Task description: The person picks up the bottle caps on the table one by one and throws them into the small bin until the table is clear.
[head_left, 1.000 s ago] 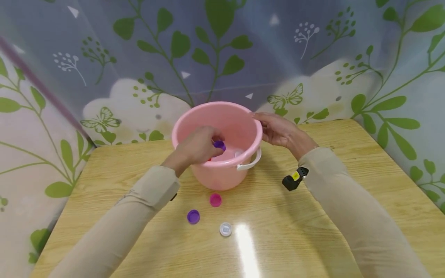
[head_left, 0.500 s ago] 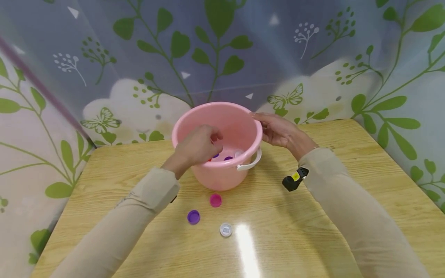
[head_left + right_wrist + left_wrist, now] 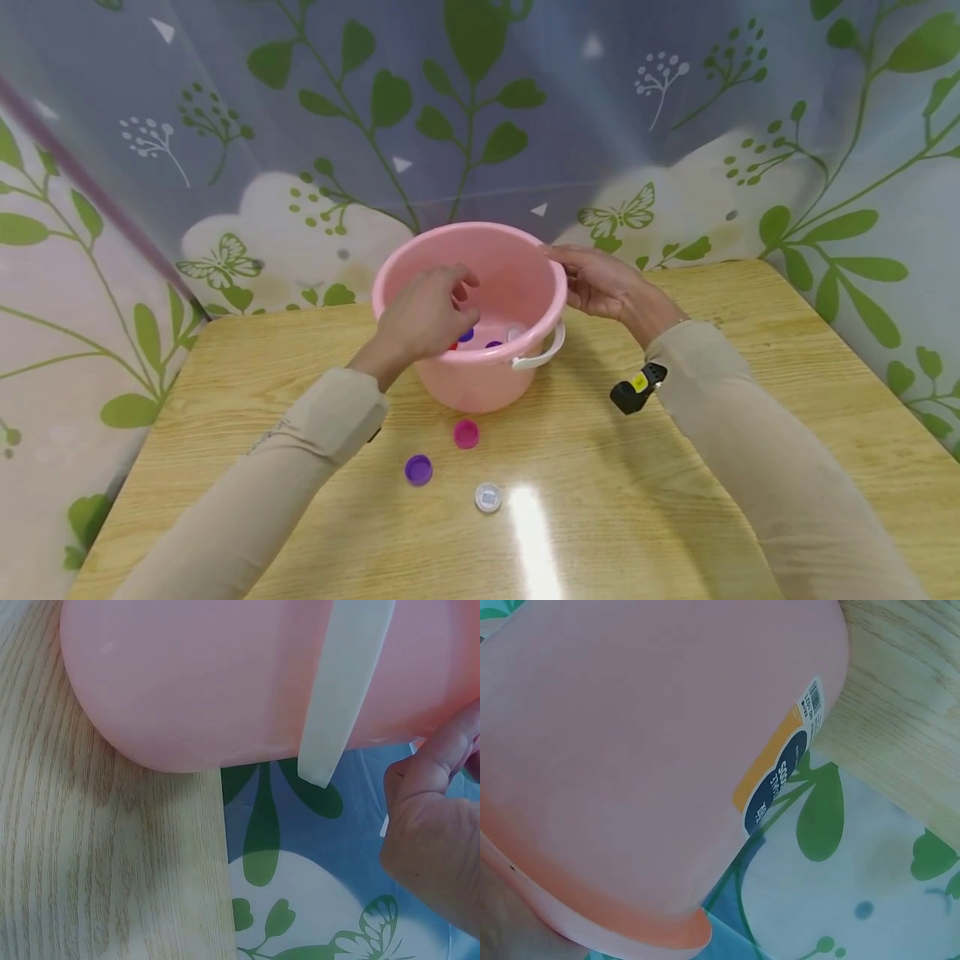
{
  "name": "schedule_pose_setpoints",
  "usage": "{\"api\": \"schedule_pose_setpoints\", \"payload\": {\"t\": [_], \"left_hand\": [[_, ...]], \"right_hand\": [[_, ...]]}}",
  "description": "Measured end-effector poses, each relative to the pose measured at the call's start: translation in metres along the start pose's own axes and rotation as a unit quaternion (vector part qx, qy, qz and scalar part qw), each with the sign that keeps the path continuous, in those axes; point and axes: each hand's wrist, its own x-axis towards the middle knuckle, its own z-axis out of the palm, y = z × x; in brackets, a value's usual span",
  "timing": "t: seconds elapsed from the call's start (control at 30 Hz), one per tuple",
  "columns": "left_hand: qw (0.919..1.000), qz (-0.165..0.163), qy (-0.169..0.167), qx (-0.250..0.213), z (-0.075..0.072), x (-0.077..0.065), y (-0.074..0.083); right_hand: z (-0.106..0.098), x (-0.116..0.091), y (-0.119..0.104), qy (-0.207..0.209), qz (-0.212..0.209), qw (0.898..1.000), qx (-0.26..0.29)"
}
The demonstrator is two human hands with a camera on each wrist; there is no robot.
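Note:
A pink bucket (image 3: 480,379) stands upright on the table. My left hand (image 3: 422,321) reaches over its near left rim, fingers loosely bent and holding nothing. Below that hand, a purple bottle cap (image 3: 467,334), a second purple cap (image 3: 493,343), a whitish cap (image 3: 515,332) and a bit of red show inside. My right hand (image 3: 600,282) grips the bucket's right rim, its fingertips at the edge; the right wrist view has this hand (image 3: 439,817) against the bucket's side. The left wrist view mostly shows the bucket's outer wall (image 3: 630,735) with a label.
In front of the bucket lie a pink cap (image 3: 466,433), a purple cap (image 3: 418,470) and a white cap (image 3: 488,497). The white handle (image 3: 542,357) hangs at the bucket's right. A leaf-patterned cloth (image 3: 480,183) rises behind the wooden table (image 3: 600,517).
One second ago my left hand pinched a purple cap; it has let go, the cap is down in the bucket, and the fingers have loosened. My right hand stays at the rim.

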Motion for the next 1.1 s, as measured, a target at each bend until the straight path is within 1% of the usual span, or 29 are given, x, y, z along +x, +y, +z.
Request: {"api": "schedule_pose_setpoints", "payload": {"t": [0.07, 0.23, 0.3, 0.5, 0.57, 0.67, 0.77, 0.83, 0.87, 0.93, 0.97, 1.03, 1.1], "left_hand": [[0.9999, 0.002, 0.010, -0.006, 0.000, 0.000, -0.001], [0.9979, 0.018, 0.056, -0.028, 0.003, -0.001, -0.002], [0.9968, 0.022, 0.070, -0.032, 0.004, -0.001, -0.001], [0.9958, 0.023, 0.082, -0.033, 0.004, -0.004, -0.002], [0.9948, 0.027, 0.091, -0.037, 0.004, -0.004, -0.002], [0.9913, 0.038, 0.114, -0.054, 0.004, -0.004, -0.002], [0.9839, 0.058, 0.151, -0.076, 0.005, -0.005, -0.002], [0.9757, 0.081, 0.184, -0.088, 0.007, -0.006, -0.003], [0.9703, 0.095, 0.203, -0.091, 0.007, -0.006, -0.003], [0.9559, 0.131, 0.244, -0.096, 0.009, -0.007, -0.004], [0.9469, 0.153, 0.267, -0.094, 0.009, -0.007, -0.004], [0.9266, 0.201, 0.311, -0.067, 0.009, -0.008, -0.004], [0.9007, 0.253, 0.352, -0.028, 0.008, -0.010, -0.003]], "right_hand": [[0.000, 0.000, 0.000, 0.001, 0.001, 1.000, 0.000], [-0.002, 0.000, -0.001, 0.004, 0.005, 1.000, -0.006], [-0.002, -0.001, -0.002, 0.008, 0.004, 1.000, -0.007], [-0.001, -0.002, -0.001, 0.002, -0.003, 1.000, -0.006], [0.000, -0.002, -0.001, 0.002, -0.001, 1.000, -0.005], [0.000, -0.002, -0.002, 0.008, 0.001, 1.000, -0.008], [-0.001, -0.001, -0.003, 0.005, 0.001, 1.000, -0.013], [-0.002, -0.002, -0.002, 0.005, 0.005, 1.000, -0.015], [-0.002, -0.001, -0.002, 0.005, 0.006, 1.000, -0.015], [-0.002, -0.001, -0.001, 0.010, 0.009, 1.000, -0.016], [-0.002, -0.001, -0.001, 0.010, 0.009, 1.000, -0.018], [-0.002, 0.000, -0.001, 0.008, 0.005, 1.000, -0.018], [-0.001, 0.000, -0.002, 0.007, 0.002, 1.000, -0.019]]}}
